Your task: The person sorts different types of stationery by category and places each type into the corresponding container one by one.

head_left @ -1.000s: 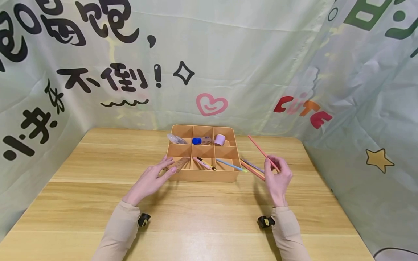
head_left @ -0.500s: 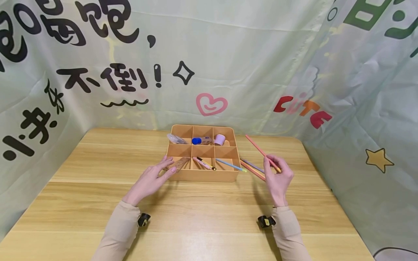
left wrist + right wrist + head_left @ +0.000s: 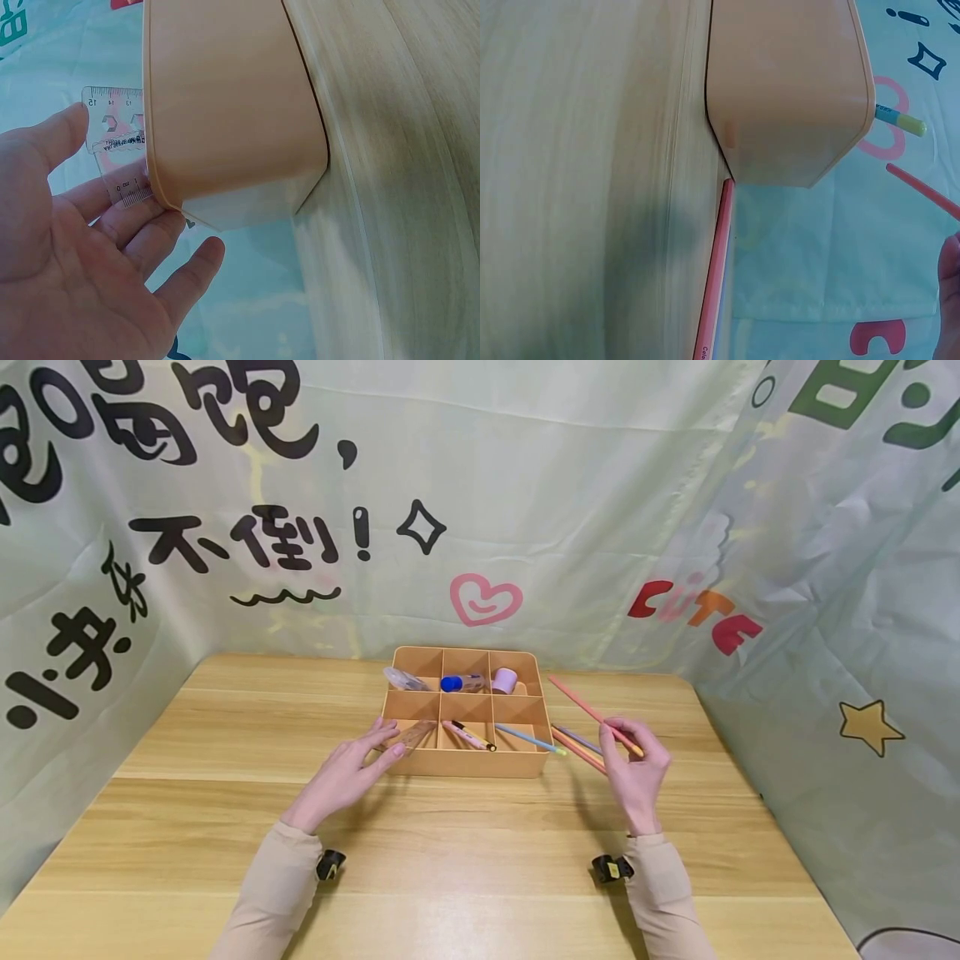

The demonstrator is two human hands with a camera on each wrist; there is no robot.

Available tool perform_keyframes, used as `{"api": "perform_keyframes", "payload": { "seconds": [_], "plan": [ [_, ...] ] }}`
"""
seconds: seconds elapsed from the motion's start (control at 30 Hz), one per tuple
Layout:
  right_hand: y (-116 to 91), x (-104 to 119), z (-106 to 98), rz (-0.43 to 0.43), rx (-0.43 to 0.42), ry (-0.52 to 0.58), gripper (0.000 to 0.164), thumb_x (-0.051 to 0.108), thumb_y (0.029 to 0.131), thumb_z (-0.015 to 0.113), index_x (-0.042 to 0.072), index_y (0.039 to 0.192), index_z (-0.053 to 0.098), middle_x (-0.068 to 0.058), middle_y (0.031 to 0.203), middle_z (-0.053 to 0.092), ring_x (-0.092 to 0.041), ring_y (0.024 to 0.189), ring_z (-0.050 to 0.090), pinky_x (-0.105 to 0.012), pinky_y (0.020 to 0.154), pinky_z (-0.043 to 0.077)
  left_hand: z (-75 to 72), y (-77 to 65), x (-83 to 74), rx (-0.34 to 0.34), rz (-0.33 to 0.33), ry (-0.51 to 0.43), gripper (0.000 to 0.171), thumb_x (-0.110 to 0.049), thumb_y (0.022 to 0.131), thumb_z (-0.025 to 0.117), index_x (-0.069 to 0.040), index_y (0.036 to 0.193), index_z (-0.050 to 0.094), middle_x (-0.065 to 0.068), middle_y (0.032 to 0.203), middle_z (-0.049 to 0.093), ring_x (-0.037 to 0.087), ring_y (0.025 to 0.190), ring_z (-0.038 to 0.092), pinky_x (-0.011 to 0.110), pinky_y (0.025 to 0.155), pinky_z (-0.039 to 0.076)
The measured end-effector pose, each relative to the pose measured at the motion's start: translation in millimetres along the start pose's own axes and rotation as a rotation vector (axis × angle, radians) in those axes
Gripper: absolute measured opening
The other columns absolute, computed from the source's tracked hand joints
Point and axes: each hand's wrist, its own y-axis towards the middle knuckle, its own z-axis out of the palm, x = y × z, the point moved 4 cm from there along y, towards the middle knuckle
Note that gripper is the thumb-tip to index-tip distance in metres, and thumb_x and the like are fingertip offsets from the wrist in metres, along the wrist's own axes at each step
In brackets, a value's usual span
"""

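Note:
A six-compartment tan organizer box (image 3: 468, 766) stands on the table. My left hand (image 3: 343, 777) rests at its front left corner, fingers extended at the rim. In the left wrist view, a clear ruler (image 3: 112, 120) sticks up over the box edge beside the thumb and fingers. My right hand (image 3: 639, 770), right of the box, pinches a red colored pencil (image 3: 577, 700). That pencil slants up and left, its far end near the box's right side. A blue pencil (image 3: 525, 739) with a yellow-green end lies in the front right compartment, jutting over the rim.
A red colored pencil (image 3: 715, 277) and several others lie on the table between box and right hand. The box also holds a blue-capped bottle (image 3: 461, 683), a purple cylinder (image 3: 505, 681), a clear item (image 3: 405, 680) and pens (image 3: 467, 735). A printed curtain (image 3: 585, 527) hangs behind.
The red pencil in my right hand has swung left and tilted lower, its far end closer to the box. The right hand shifted slightly left. My left hand has stayed put.

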Motion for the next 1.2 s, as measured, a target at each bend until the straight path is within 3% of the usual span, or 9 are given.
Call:
{"api": "perform_keyframes", "payload": {
  "seconds": [0.2, 0.5, 0.7, 1.2],
  "plan": [
    [-1.1, 1.2, 1.9, 0.016, 0.044, 0.058, 0.012, -0.027, 0.072, 0.061, -0.021, 0.082, 0.064, -0.033, 0.073, 0.060, -0.009, 0.070, 0.061, -0.008, 0.065, 0.052, 0.3, -0.3, 0.8, -0.001, 0.000, -0.006, 0.058, -0.042, 0.101, 0.043, 0.002, 0.139, 0.048, 0.017, 0.149, 0.036, 0.031, 0.138, 0.027, 0.060, 0.110, 0.025],
    [-2.4, 1.7, 6.1, 0.108, 0.141, -0.031, 0.008, -0.020, 0.076, 0.064, -0.016, 0.083, 0.067, -0.027, 0.076, 0.064, -0.007, 0.070, 0.060, -0.005, 0.060, 0.050, 0.6, 0.6, 1.3, 0.000, -0.001, -0.006, 0.059, -0.043, 0.101, 0.043, 0.002, 0.139, 0.048, 0.018, 0.150, 0.036, 0.031, 0.138, 0.026, 0.060, 0.110, 0.025],
    [-4.1, 0.6, 8.2, 0.180, 0.194, -0.012, 0.006, -0.017, 0.079, 0.065, -0.018, 0.084, 0.066, -0.030, 0.078, 0.064, -0.006, 0.072, 0.061, -0.008, 0.058, 0.053, 0.7, 0.8, 1.0, 0.000, -0.003, -0.007, 0.060, -0.044, 0.101, 0.043, 0.002, 0.139, 0.048, 0.017, 0.149, 0.036, 0.031, 0.138, 0.026, 0.059, 0.110, 0.025],
    [-3.4, 5.3, 13.3, 0.242, 0.303, -0.075, 0.004, -0.012, 0.081, 0.066, -0.015, 0.084, 0.068, -0.027, 0.082, 0.068, -0.010, 0.073, 0.064, -0.007, 0.066, 0.053, -0.1, 0.5, -0.1, 0.001, 0.002, -0.005, 0.058, -0.042, 0.101, 0.044, 0.002, 0.139, 0.048, 0.018, 0.149, 0.036, 0.031, 0.138, 0.026, 0.060, 0.109, 0.025]
  ]
}}
